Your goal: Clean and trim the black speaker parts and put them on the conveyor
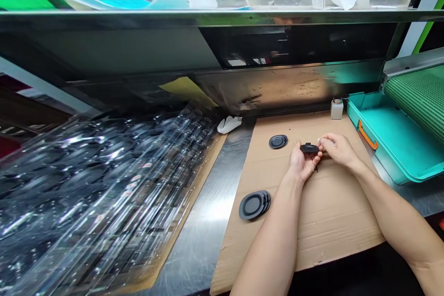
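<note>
Right of centre in the frame, we grasp a black disc (309, 148) in our left hand (301, 163), its long axis running left to right, our right hand (338, 148), fingers (328, 143) pinching a small pale thing (319, 139), just beside its right end.

Black oval part (310, 148) held above cardboard sheet (333, 208)

The left hand (301, 163) holds the part from below, fingers curled under it. The right hand (337, 149) is just beside its right end, fingertips pinching a small pale piece (319, 139).

To the left, 2 groups of overlapping dark oval discs lie on the cardboard: a farther group (277, 142) and a nearer group (254, 205). Behind the hands stands 1 small bottle (336, 109). Right of it is a teal bin (391, 159) with an orange latch (367, 135), near a green mesh belt (419, 97). Clear plastic trays (114, 185) fill the left side, beyond a strip of bare metal tabletop (204, 212).
</note>
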Motion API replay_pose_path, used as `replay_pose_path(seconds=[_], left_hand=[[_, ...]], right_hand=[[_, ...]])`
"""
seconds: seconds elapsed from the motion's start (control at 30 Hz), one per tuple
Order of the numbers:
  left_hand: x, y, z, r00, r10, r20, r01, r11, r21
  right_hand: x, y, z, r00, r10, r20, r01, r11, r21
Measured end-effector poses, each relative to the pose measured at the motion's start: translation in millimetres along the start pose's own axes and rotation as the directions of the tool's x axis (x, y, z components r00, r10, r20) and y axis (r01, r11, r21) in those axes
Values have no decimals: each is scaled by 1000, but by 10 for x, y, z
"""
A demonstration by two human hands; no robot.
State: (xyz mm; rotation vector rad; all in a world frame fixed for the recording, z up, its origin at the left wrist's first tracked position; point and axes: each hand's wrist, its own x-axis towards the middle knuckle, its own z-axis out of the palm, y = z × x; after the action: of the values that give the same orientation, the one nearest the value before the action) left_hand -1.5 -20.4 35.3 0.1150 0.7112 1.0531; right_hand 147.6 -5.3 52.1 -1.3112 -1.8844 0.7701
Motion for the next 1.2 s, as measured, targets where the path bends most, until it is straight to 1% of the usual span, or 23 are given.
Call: replay_pose_path(seconds=[0.1, 0.2, 0.27, 0.33, 0.43, 0.5, 0.57, 0.63, 0.73, 0.83, 0.9, 0.97, 1.03, 1.1, 1.2], left_hand=[[28, -89, 9, 996, 88, -25, -82, 980, 184], [43, -175, 18, 991, 135, 13, -132, 947, 293], [54, -221, 17, 987, 154, 36, -157, 925, 346], [75, -258, 3, 982, 184, 36, -182, 896, 404], [125, -297, -42, 963, 270, 18, -240, 822, 517], [154, -308, -72, 948, 318, 13, -266, 768, 582], [167, -307, -87, 946, 325, 12, -264, 748, 609], [164, -298, -86, 952, 305, 8, -249, 763, 597], [151, -290, -75, 963, 269, -8, -217, 793, 570], [149, -296, -77, 963, 269, -14, -209, 778, 593], [150, -295, -80, 958, 288, -13, -221, 760, 611], [141, -279, -75, 956, 293, -27, -219, 771, 598], [118, -250, -59, 964, 263, -49, -194, 813, 548], [86, -219, -34, 976, 211, -50, -159, 853, 497], [44, -194, 3, 985, 168, -41, -127, 863, 489]], right_hand=[[-14, 2, 12, 993, -121, -3, 119, 980, -158], [-31, -7, 25, 980, -198, 14, 194, 944, -266], [-44, -20, 38, 976, -213, 40, 214, 922, -322], [-55, -34, 55, 974, -220, 62, 227, 896, -382], [-65, -47, 72, 971, -224, 88, 238, 834, -498], [-66, -49, 67, 971, -213, 112, 239, 790, -565], [-63, -44, 51, 972, -188, 140, 234, 763, -603], [-57, -35, 36, 971, -173, 164, 238, 756, -610], [-46, -19, 32, 961, -208, 185, 277, 765, -581], [-37, 2, 45, 950, -249, 188, 312, 778, -546], [-33, 18, 46, 956, -233, 178, 293, 790, -538], [-30, 28, 34, 968, -197, 156, 251, 807, -534], [-28, 30, 13, 977, -169, 127, 210, 833, -512], [-27, 27, -2, 982, -164, 98, 191, 871, -454], [-26, 28, 7, 979, -192, 70, 205, 915, -348]])
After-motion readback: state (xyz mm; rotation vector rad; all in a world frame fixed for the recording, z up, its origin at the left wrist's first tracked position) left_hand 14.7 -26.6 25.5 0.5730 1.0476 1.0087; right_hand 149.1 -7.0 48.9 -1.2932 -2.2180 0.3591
